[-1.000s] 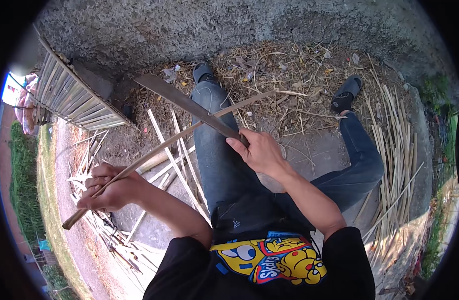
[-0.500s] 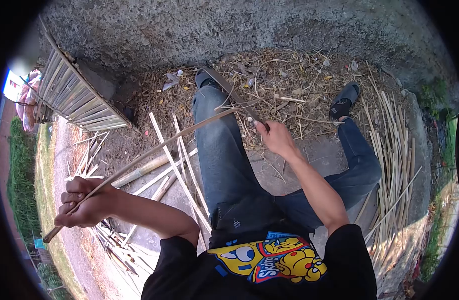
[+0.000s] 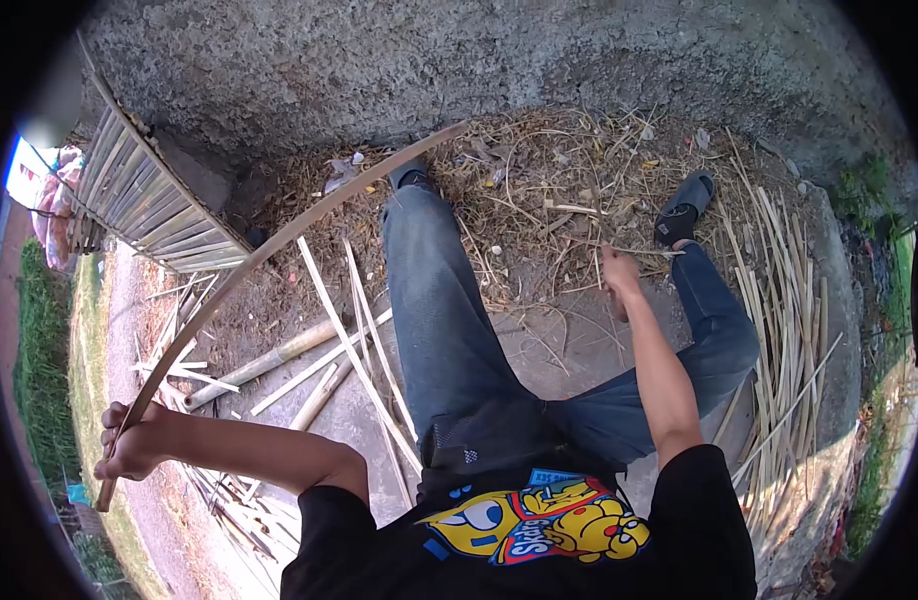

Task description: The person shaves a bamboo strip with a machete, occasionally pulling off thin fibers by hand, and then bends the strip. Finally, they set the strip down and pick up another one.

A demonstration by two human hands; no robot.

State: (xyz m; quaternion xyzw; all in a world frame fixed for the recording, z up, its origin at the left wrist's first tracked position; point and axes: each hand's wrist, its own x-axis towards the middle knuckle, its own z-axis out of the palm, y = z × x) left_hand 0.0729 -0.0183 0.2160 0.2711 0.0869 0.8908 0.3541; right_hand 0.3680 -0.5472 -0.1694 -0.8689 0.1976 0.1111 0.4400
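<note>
My left hand (image 3: 139, 440), far out to the left, is closed around one end of a long, thin bamboo strip (image 3: 324, 207). The strip curves up and away, its far end in front of the rough wall, passing over my left foot. Over the ground between my legs, my right hand (image 3: 619, 275) is closed on the handle of a long-bladed knife. The blade is turned nearly edge-on and hard to make out against the litter. Strip and knife are apart.
Split bamboo strips (image 3: 789, 320) lie in a pile beside my right leg. More strips and a bamboo pole (image 3: 269, 368) lie to my left. A slatted bamboo panel (image 3: 164, 195) leans near the concrete wall (image 3: 459, 60). Shavings (image 3: 539, 160) cover the ground ahead.
The strip's far end has swung up and forward, off the knife and away from my thigh. My right hand has moved right with the knife, whose blade has turned edge-on.
</note>
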